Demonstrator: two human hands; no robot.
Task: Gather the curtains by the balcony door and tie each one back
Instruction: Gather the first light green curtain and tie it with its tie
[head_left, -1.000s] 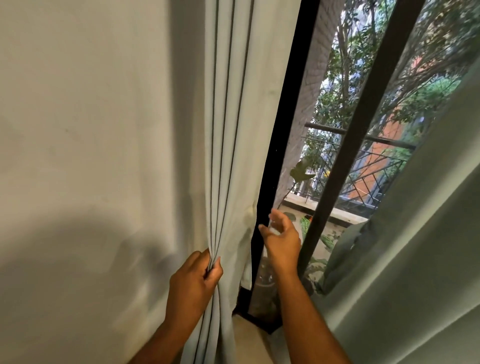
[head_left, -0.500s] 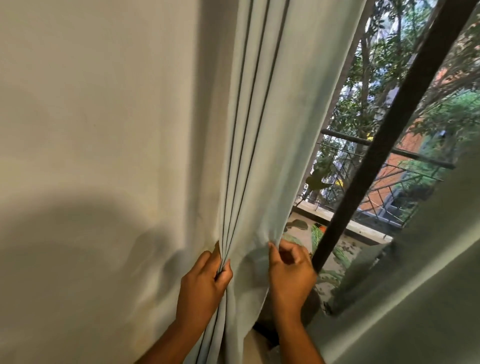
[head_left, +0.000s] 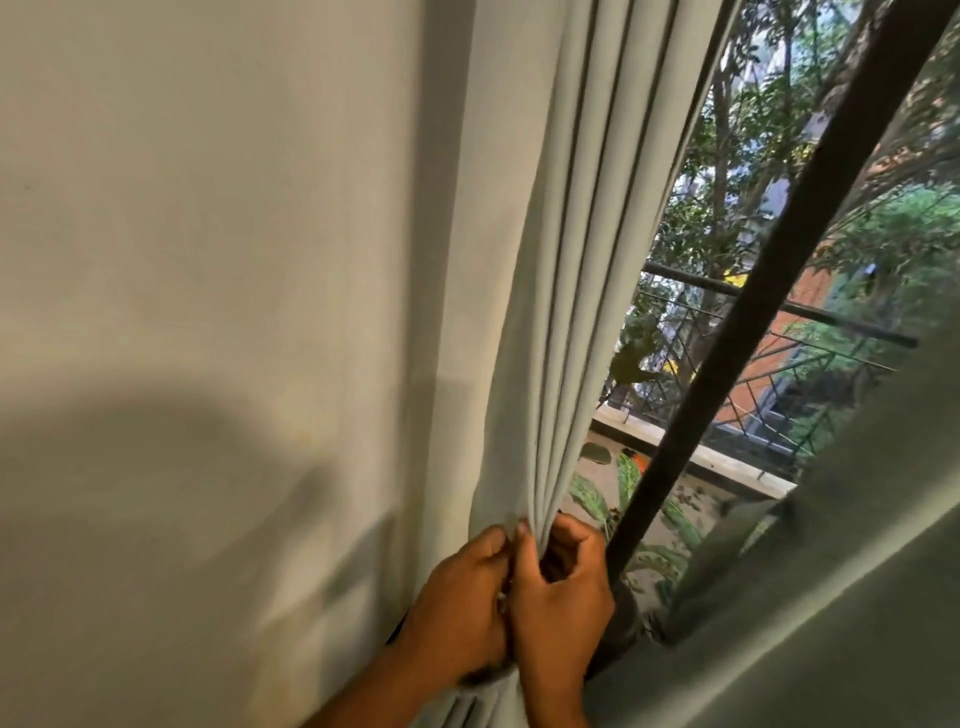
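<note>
the left curtain (head_left: 561, 291) hangs in narrow pleats just left of the dark door frame bar (head_left: 769, 332), which slants from the upper right corner down to the hands. its folds narrow to a bunch at the bottom, close against the foot of that bar, and there both hands meet on it. the left hand (head_left: 457, 613) sits on the far side of the bunch from the bar, its fingers curled round the gathered cloth with the fingertips pressed into the folds at the top. the right hand (head_left: 561, 603) lies between the bunch and the bar, thumb and fingers curled and pinching the outer pleats, touching the left hand along the knuckles. below the hands a little more cloth shows, still pleated, running out of the bottom edge. a second curtain (head_left: 831, 597) fills the lower corner on the other side of the bar, lying in broad slack folds and touched by neither hand. well left of the bar, past the pleats, is a plain pale wall (head_left: 208, 312) with a soft shadow across its lower part. behind the bar, through the glass, a balcony railing (head_left: 779, 306) crosses, with a low ledge (head_left: 727, 462) under it, striped plant leaves (head_left: 628, 478) near the bar's foot, and trees (head_left: 753, 130) and a red brick building (head_left: 795, 343) beyond.
</note>
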